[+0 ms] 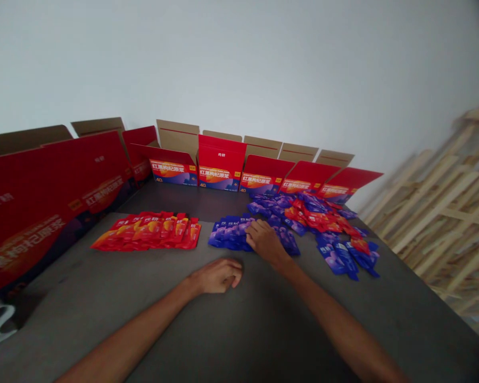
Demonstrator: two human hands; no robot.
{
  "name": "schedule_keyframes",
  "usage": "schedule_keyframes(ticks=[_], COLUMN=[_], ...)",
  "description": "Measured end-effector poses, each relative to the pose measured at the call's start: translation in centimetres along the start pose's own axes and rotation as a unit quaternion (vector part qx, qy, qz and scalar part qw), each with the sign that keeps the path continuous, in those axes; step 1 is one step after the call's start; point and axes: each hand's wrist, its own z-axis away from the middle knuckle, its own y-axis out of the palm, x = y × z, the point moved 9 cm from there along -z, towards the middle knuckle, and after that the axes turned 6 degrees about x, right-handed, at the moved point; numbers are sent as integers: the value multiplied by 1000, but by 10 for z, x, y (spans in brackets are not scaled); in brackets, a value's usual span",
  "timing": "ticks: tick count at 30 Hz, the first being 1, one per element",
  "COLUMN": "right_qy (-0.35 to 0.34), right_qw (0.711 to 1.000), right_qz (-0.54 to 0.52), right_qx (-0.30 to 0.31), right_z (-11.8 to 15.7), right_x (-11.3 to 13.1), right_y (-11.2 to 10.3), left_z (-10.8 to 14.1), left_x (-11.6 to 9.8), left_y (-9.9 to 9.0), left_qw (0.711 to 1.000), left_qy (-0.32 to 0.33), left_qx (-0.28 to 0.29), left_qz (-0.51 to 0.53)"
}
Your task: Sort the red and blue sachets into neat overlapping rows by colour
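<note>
My right hand (pixel 265 242) is on a row of overlapping purple pouches (pixel 229 232), its fingers bent down onto one of them and covering part of the row. My left hand (pixel 220 275) rests on the dark table just in front of that row, fingers curled in, with nothing showing in them. To the left lies a similar fanned row of red pouches (pixel 151 231), apart from both hands. A loose heap of mixed pouches, purple ones (pixel 335 258) and red ones (pixel 319 219), spreads to the right of my right hand.
Open red cartons (pixel 219 165) with raised flaps line the back of the table (pixel 239 330). Larger-looking red cartons (pixel 56 207) stand along the left side. A white object (pixel 0 322) sits at the left edge. Wooden slatted pallets (pixel 443 213) stand beyond the right edge.
</note>
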Motion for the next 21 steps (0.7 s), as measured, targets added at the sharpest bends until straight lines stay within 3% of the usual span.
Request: schedule_keyframes(ticks=[10, 21], right_qy=[-26, -7], right_qw=[1000, 998], right_qz=[-6, -61], right_qx=[-5, -15], right_z=[-2, 4], right_x=[15, 9], right_y=[16, 12], left_z=[-1, -1], left_x=[0, -2], left_y=[1, 0], left_qw=[1000, 1000], left_qy=[1, -3], left_qx=[1, 2], left_qz=[-1, -10])
